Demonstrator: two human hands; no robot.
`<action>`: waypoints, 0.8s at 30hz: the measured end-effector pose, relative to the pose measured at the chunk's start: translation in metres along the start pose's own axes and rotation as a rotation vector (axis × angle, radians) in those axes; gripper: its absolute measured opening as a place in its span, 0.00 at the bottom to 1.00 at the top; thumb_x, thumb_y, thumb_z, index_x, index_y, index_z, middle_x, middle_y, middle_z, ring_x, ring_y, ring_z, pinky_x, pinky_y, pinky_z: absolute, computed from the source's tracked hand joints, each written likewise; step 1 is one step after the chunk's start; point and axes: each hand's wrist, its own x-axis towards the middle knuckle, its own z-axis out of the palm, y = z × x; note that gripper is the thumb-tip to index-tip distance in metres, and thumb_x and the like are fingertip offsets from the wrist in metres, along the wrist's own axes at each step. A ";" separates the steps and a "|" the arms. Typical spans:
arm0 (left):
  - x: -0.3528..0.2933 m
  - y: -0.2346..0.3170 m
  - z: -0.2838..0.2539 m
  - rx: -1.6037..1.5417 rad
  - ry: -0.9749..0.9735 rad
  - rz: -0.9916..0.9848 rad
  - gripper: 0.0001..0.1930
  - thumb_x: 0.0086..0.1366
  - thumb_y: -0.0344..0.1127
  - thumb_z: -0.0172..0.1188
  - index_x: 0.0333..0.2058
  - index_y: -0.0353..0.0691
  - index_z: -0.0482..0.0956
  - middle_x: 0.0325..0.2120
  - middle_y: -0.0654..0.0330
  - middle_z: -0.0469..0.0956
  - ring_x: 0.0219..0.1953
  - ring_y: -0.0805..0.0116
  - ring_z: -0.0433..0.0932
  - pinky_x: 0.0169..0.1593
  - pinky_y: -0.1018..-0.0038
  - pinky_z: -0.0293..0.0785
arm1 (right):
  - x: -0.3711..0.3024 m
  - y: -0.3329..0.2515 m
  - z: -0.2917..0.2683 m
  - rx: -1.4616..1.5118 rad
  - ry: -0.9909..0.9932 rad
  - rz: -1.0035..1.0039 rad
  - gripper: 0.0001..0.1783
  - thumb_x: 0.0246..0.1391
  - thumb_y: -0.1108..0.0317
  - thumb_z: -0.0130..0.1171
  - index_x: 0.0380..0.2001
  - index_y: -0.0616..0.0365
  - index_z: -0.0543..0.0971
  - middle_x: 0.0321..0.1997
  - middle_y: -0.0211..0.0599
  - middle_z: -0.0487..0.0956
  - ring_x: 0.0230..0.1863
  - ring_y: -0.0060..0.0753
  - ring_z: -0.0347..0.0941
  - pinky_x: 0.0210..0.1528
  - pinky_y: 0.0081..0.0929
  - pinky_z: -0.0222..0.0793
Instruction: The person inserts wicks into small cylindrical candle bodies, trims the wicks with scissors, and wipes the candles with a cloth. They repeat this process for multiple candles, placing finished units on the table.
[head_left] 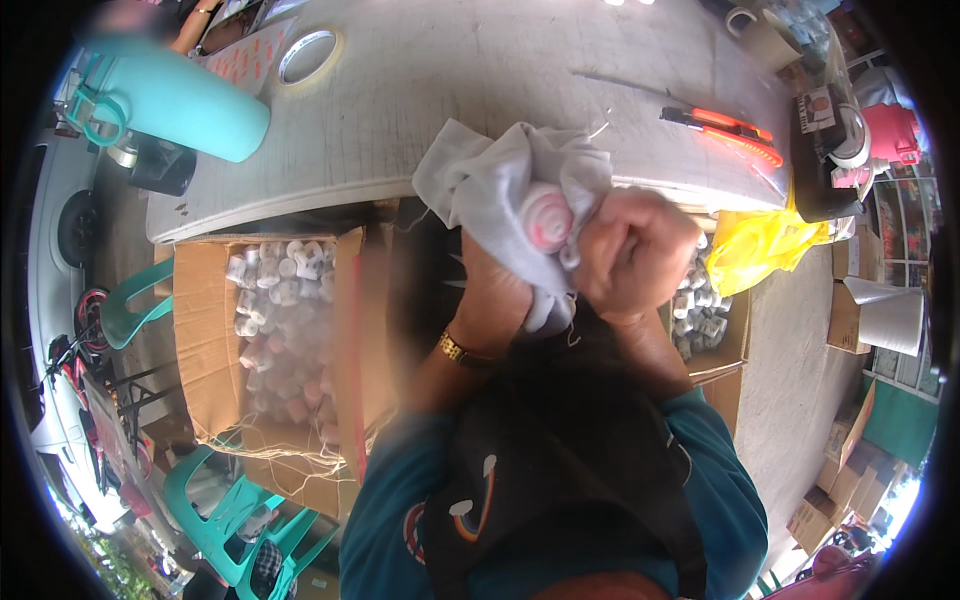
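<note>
Your left hand [495, 290] is wrapped under a white cloth [500, 185], fingers closed into its folds, a gold watch [455, 349] on that wrist. Your right hand [635, 250] is a tight fist gripping the same cloth from the other side. A pink-and-white roll [547, 218] sits bundled in the cloth between your hands, just in front of the grey table [450, 90] edge. A cardboard box [205, 330] of similar rolls stands open at your left.
</note>
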 end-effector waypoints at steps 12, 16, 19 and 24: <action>0.000 -0.002 -0.037 0.659 -0.141 0.051 0.38 0.50 0.35 0.70 0.60 0.36 0.65 0.56 0.50 0.68 0.58 0.54 0.68 0.61 0.63 0.63 | 0.042 -0.024 -0.054 0.154 -0.392 0.140 0.22 0.50 0.61 0.67 0.46 0.59 0.77 0.33 0.45 0.81 0.32 0.40 0.80 0.34 0.29 0.75; -0.001 0.001 -0.032 0.628 -0.097 0.063 0.37 0.52 0.36 0.70 0.60 0.36 0.63 0.56 0.50 0.68 0.57 0.55 0.69 0.60 0.63 0.65 | 0.039 -0.031 -0.043 -0.007 -0.448 0.110 0.33 0.39 0.63 0.73 0.52 0.52 0.75 0.31 0.41 0.81 0.28 0.42 0.80 0.31 0.32 0.76; 0.002 0.004 -0.026 0.504 -0.047 0.020 0.30 0.58 0.35 0.65 0.57 0.34 0.65 0.52 0.52 0.70 0.53 0.59 0.71 0.56 0.66 0.68 | 0.035 -0.032 -0.039 -0.022 -0.497 0.153 0.33 0.38 0.64 0.74 0.52 0.51 0.75 0.29 0.38 0.81 0.26 0.39 0.79 0.29 0.31 0.75; 0.010 0.005 -0.014 0.579 -0.100 0.175 0.20 0.66 0.33 0.56 0.53 0.29 0.66 0.47 0.54 0.73 0.46 0.65 0.75 0.50 0.70 0.74 | 0.038 -0.030 -0.040 -0.119 -0.460 0.120 0.31 0.39 0.67 0.72 0.50 0.53 0.76 0.30 0.40 0.81 0.29 0.38 0.80 0.31 0.30 0.76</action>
